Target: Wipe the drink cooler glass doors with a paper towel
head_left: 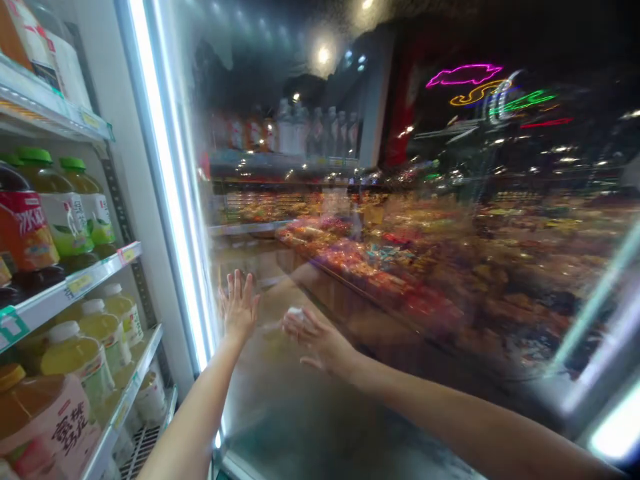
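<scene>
A large glass door, partly fogged near its bottom, fills the middle of the head view. Flat against it on the left, near the bright light strip, my left hand has its fingers spread and holds nothing. To its right, my right hand presses a small white wad of tissue or cloth against the glass. The fingers lie over the wad, so only part of it shows. Reflections of bottles and both hands appear in the pane.
Cooler shelves with several drink bottles stand close on the left. A vertical light strip runs along the door's left edge, and another light glows at lower right. Blurred goods displays and neon signs show in the glass.
</scene>
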Tool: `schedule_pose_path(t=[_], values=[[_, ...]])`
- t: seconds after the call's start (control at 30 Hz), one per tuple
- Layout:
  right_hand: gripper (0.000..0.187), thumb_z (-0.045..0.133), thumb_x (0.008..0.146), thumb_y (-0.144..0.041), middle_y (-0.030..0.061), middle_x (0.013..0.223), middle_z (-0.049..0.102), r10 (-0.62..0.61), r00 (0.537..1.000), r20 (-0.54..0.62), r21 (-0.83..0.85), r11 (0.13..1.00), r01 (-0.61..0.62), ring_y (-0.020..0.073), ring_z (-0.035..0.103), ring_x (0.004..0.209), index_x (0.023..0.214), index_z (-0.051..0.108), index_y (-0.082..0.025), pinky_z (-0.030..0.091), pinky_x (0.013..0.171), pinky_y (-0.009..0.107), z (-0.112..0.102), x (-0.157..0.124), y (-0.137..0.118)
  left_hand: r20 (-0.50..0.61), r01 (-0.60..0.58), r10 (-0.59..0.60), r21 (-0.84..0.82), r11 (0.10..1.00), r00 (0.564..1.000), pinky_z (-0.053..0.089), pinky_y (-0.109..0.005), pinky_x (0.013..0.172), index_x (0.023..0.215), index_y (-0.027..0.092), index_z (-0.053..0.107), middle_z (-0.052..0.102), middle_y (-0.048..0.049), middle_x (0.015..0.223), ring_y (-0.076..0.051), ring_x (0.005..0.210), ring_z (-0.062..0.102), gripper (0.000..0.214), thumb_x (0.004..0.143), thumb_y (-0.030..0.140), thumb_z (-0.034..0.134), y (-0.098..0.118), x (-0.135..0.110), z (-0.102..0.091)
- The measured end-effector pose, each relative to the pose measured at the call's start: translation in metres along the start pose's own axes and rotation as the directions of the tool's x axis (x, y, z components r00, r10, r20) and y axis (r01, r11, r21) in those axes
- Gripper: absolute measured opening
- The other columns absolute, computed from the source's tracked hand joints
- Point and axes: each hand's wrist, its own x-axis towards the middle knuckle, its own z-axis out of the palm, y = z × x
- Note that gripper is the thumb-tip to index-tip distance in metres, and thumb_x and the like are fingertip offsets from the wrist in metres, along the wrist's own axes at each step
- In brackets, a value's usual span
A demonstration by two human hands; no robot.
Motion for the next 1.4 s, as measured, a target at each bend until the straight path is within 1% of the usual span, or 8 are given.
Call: schedule_pose_path(t=[0.1, 0.3, 0.5, 0.7, 0.9, 1.1, 1.3, 1.4], values=[[0.053, 0.055, 0.096, -0.042, 0.0000, 0.151, 0.058, -0.084, 0.996, 0.030, 0.005, 0.996, 0.084, 0.0140, 0.034, 0.152, 0.147, 0.053, -0.027, 0.033, 0.127, 0.039, 0.023, 0.018, -0.006, -0.002, -0.022, 0.022, -0.027, 0.999, 1.000, 0.004, -0.065, 0.127, 0.160, 0.025, 0.027, 0.017, -0.0128, 0.171, -0.026, 0.160, 0.000, 0.059, 0.103, 0.039, 0.033, -0.006, -0.004, 0.007], [0.071, 0.061, 0.093, -0.037, 0.0011, 0.171, 0.024, 0.065, 0.998, -0.006, -0.024, 0.998, -0.065, 0.0288, 0.007, 0.160, 0.158, 0.035, -0.029, 0.010, 0.130, 0.063, 0.006, 0.097, 0.042, -0.035, -0.039, 0.037, -0.066, 0.997, 0.999, 0.002, -0.066, 0.126, 0.159, 0.029, 0.030, 0.019, -0.0116, 0.171, -0.025, 0.160, -0.001, 0.057, 0.102, 0.035, 0.034, -0.018, 0.004, 0.012], [0.062, 0.058, 0.093, -0.044, 0.0042, 0.156, 0.051, -0.165, 0.986, 0.026, -0.023, 0.986, 0.166, 0.0204, 0.027, 0.156, 0.151, 0.048, -0.022, 0.023, 0.131, 0.050, 0.016, 0.119, 0.039, -0.122, -0.015, 0.007, -0.060, 0.998, 0.992, 0.006, -0.067, 0.126, 0.160, 0.029, 0.027, 0.016, -0.0125, 0.171, -0.027, 0.160, 0.003, 0.058, 0.102, 0.036, 0.035, -0.037, 0.026, 0.003], [0.076, 0.063, 0.090, -0.045, 0.0073, 0.166, 0.035, 0.016, 0.992, -0.122, -0.089, 0.996, -0.027, 0.0328, 0.007, 0.160, 0.158, 0.038, -0.019, 0.001, 0.129, 0.067, -0.013, 0.220, 0.086, -0.181, -0.043, 0.033, -0.048, 0.998, 0.983, 0.009, -0.064, 0.127, 0.161, 0.031, 0.020, 0.015, -0.0106, 0.172, -0.026, 0.160, 0.003, 0.061, 0.102, 0.033, 0.036, -0.046, 0.048, -0.008], [0.075, 0.067, 0.087, -0.045, 0.0051, 0.164, 0.040, -0.188, 0.982, 0.037, -0.089, 0.978, 0.190, 0.0282, 0.019, 0.158, 0.155, 0.043, -0.024, 0.015, 0.131, 0.056, 0.019, 0.178, 0.048, -0.208, -0.067, 0.053, -0.065, 0.996, 0.977, 0.006, -0.065, 0.127, 0.162, 0.030, 0.014, 0.013, -0.0122, 0.172, -0.025, 0.160, 0.001, 0.064, 0.103, 0.035, 0.036, -0.037, 0.047, -0.014], [0.077, 0.051, 0.096, -0.057, 0.0140, 0.167, 0.031, 0.027, 0.999, -0.035, -0.402, 0.915, -0.039, 0.0373, 0.010, 0.159, 0.157, 0.038, -0.012, -0.005, 0.128, 0.065, -0.072, 0.194, 0.116, -0.223, -0.140, 0.119, -0.080, 0.987, 0.967, 0.003, -0.068, 0.126, 0.162, 0.032, 0.013, 0.008, -0.0096, 0.173, -0.028, 0.160, -0.001, 0.065, 0.102, 0.037, 0.038, -0.001, 0.084, -0.025], [0.079, 0.053, 0.092, -0.062, 0.0094, 0.168, 0.031, -0.041, 0.996, 0.081, -0.441, 0.895, 0.072, 0.0345, 0.008, 0.159, 0.156, 0.042, -0.017, 0.008, 0.129, 0.065, -0.090, 0.093, 0.104, -0.240, -0.256, 0.224, -0.110, 0.960, 0.945, 0.004, -0.069, 0.126, 0.161, 0.035, 0.015, 0.011, -0.0073, 0.173, -0.030, 0.160, 0.001, 0.066, 0.101, 0.039, 0.043, 0.074, 0.103, -0.020], [0.075, 0.048, 0.097, -0.059, 0.0095, 0.168, 0.032, 0.026, 0.999, 0.027, -0.461, 0.888, -0.010, 0.0345, 0.012, 0.158, 0.158, 0.038, -0.016, 0.004, 0.129, 0.066, -0.135, 0.059, 0.126, -0.251, -0.307, 0.271, -0.119, 0.944, 0.929, 0.003, -0.070, 0.126, 0.161, 0.033, 0.015, 0.009, -0.0082, 0.173, -0.030, 0.160, -0.001, 0.067, 0.101, 0.038, 0.043, 0.113, 0.104, -0.016]])
